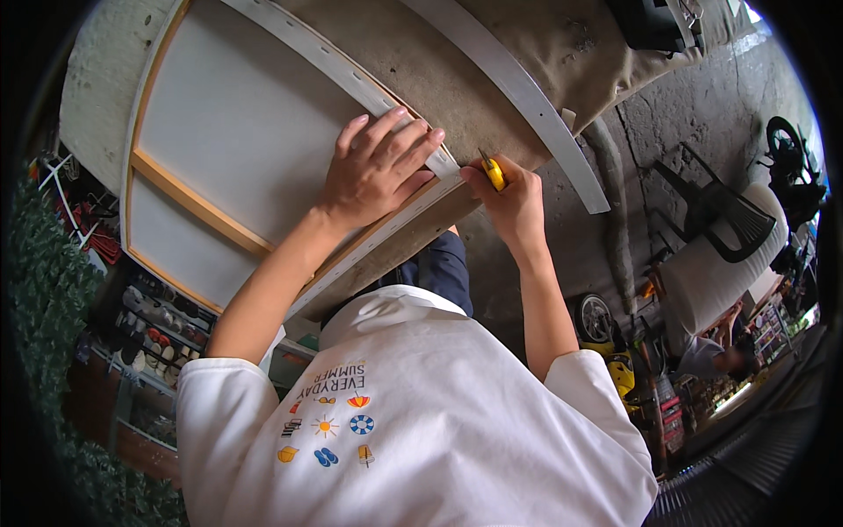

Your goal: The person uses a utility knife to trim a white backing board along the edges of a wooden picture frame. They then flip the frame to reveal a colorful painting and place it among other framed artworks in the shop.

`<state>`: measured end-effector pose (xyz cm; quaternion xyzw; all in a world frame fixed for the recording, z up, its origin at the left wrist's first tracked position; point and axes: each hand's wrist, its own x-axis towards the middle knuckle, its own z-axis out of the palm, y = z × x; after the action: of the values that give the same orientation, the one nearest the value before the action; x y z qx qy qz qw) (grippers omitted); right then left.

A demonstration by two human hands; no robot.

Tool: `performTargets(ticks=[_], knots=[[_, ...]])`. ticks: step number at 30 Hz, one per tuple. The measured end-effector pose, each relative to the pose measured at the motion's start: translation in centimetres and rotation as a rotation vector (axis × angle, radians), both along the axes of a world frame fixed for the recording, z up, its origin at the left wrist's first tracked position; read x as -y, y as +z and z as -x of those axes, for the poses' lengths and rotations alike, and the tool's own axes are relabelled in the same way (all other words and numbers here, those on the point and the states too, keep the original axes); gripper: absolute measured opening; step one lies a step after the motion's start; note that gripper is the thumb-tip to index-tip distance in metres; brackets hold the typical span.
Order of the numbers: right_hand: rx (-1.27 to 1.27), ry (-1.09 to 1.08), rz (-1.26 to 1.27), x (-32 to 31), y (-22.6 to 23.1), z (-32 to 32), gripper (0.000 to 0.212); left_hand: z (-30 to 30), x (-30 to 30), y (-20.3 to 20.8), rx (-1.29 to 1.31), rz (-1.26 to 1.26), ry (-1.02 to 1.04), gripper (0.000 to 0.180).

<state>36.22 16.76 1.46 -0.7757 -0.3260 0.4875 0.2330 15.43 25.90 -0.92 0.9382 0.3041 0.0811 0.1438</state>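
Observation:
A large stretched canvas frame [255, 105] lies back side up, with pale fabric folded over its wooden bars and staples along the edge. My left hand [373, 167] rests on the frame's near right corner, its fingers stretched across the folded white edge and the thumb toward the adjoining bar. Just right of that corner, my right hand [514, 202] is closed around a yellow utility knife [493, 172]. Its dark tip points up and away from me. My right fingertips are at the corner and seem to touch the fabric edge; what they pinch there is too small to make out.
A wooden crossbar [202, 202] spans the frame. Brown cloth [492, 97] lies under it, with a long pale metal strip [527, 101] beyond. A dark chair [733, 215] stands at the right, near another person [702, 351]. Shoe shelves [158, 338] stand at the left.

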Motion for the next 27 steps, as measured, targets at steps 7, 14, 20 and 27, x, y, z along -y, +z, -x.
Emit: performTargets(ticks=[7,14,20,27], knots=[[0.097,-0.023,-0.107,-0.4,0.7,0.6,0.022,-0.7,-1.0,-0.6,0.125,0.112,-0.17,0.046],[0.364,0.447,-0.228,2.2,1.6,-0.5,0.024,-0.7,-0.7,-1.6,0.168,0.148,-0.166,0.046],[0.401,0.551,-0.234,2.5,1.7,-1.0,0.036,-0.7,-0.8,-1.4,0.141,0.118,-0.175,0.048],[0.383,0.557,-0.209,2.5,2.1,-0.8,0.037,-0.7,-0.8,-1.4,0.147,0.131,-0.168,0.048]])
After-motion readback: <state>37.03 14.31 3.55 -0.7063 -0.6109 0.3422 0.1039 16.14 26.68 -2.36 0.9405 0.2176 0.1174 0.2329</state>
